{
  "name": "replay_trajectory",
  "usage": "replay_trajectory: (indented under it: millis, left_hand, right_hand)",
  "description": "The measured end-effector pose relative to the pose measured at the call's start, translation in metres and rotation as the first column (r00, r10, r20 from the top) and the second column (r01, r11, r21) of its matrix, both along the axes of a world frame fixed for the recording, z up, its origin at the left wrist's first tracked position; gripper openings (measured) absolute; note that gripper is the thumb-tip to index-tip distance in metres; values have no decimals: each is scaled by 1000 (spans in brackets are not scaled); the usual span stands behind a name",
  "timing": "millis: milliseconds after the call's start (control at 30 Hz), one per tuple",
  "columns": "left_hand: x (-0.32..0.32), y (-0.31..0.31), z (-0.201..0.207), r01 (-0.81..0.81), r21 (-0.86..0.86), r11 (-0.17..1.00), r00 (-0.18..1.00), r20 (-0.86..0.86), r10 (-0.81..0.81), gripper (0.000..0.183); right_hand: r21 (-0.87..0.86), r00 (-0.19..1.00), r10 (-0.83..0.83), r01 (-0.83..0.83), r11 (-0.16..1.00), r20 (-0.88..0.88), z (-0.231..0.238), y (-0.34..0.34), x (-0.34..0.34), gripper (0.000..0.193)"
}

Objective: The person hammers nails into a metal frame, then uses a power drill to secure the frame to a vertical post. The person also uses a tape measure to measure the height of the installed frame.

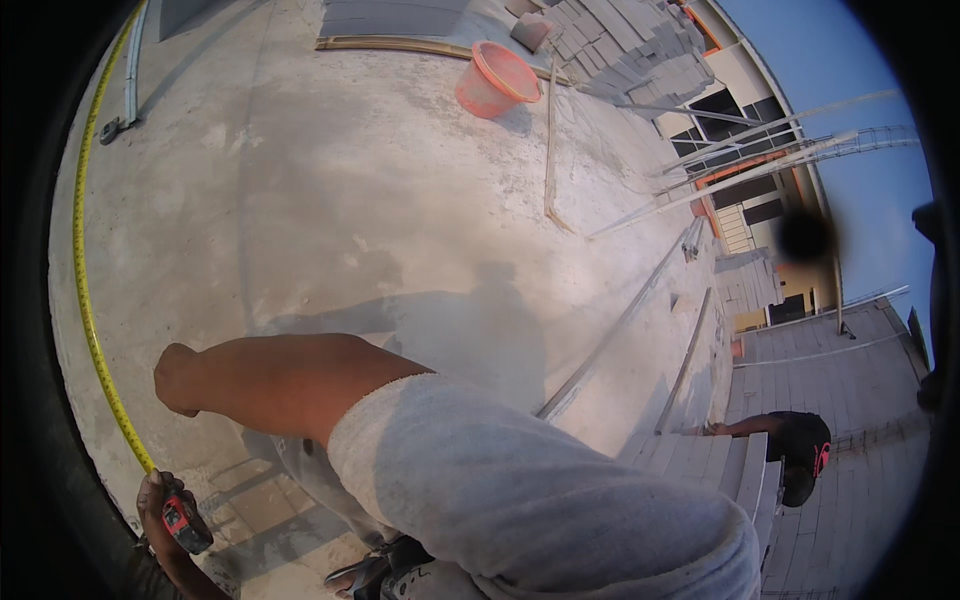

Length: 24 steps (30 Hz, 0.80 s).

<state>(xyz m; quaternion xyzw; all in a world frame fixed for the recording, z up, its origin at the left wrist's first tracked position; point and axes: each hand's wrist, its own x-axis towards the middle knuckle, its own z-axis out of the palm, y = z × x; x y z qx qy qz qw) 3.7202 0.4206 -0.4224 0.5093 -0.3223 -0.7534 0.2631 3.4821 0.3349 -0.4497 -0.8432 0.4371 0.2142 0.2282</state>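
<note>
At the lower left, my left hand is closed around a red and black tape measure. Its yellow blade is drawn out and runs along the floor's left side, up to the top of the view. My right arm, in a short grey sleeve, reaches across to the left. It ends in my right hand, bent downward above the concrete floor, with its fingers out of sight. I cannot tell whether it holds anything.
An orange bucket stands at the back, near stacked grey blocks. Long metal bars lie at the right. A small dark object rests beside an upright metal piece. Another person bends beside a block wall.
</note>
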Motion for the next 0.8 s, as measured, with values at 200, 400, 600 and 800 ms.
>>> replay_trajectory:
  millis: [200, 400, 600, 800]
  left_hand:
    - [-16, 3, 6, -17, -64, 998, 983, 179, 28, 28]
    - [-9, 24, 7, -11, -61, 998, 981, 191, 23, 22]
    - [-2, 43, -1, -38, 95, 995, 993, 113, 27, 21]
    - [-2, 47, 3, -57, 102, 993, 993, 113, 46, 20]
  right_hand:
    - [3, 1000, 2, -2, 1000, -17, 8, 7, -19, 25]
    - [59, 997, 35, -31, 998, -73, 10, 2, -20, 16]
    - [67, 993, 100, -96, 993, -66, 19, -5, -10, 22]
    - [91, 993, 106, -101, 991, -58, 8, -7, 7, 22]
